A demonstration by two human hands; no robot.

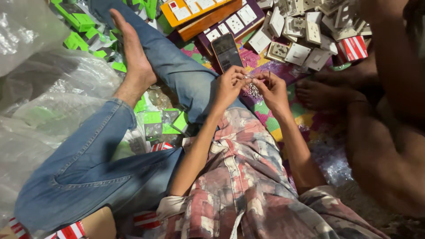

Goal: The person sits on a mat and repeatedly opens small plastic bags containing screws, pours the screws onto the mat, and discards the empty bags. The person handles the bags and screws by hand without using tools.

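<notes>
Hands: left hand (230, 85), right hand (272, 88) pinch small screws (253, 90) | tray (197, 22): white switches (234, 23)

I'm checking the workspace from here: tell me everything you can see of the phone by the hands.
The phone is a dark slab with rounded corners and a thin pale edge. Its glossy screen faces up and looks dim, with only faint reflections. It lies flat, slightly tilted, on the jeans-clad leg, just above the left hand, with its top end over a purple tray of white switch plates. Neither hand holds it.

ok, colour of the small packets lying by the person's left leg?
Bright green packets, some with clear plastic fronts; the head view, the only one, shows them.
</notes>
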